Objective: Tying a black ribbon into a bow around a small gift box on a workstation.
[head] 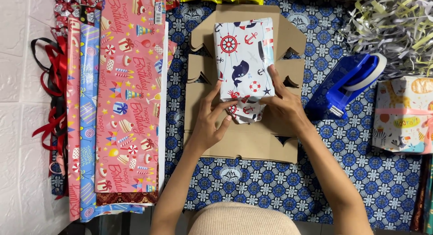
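Observation:
A box wrapped in white nautical paper (pixel 243 50), printed with anchors, a whale and ship wheels, lies on a flat brown cardboard cut-out (pixel 243 142). My left hand (pixel 212 122) pinches the loose paper flap at the parcel's near end from the left. My right hand (pixel 282 106) presses on the same end from the right, its index finger laid up along the parcel's right edge. The folded paper between my fingers is partly hidden.
Pink and blue birthday wrapping sheets (pixel 128 95) lie stacked at the left beside red ribbons (pixel 52 81). A blue tape dispenser (pixel 347 83) sits to the right, a wrapped gift (pixel 403 115) beyond it, shredded paper (pixel 392 27) at the top right. A blue patterned cloth (pixel 288 181) covers the surface.

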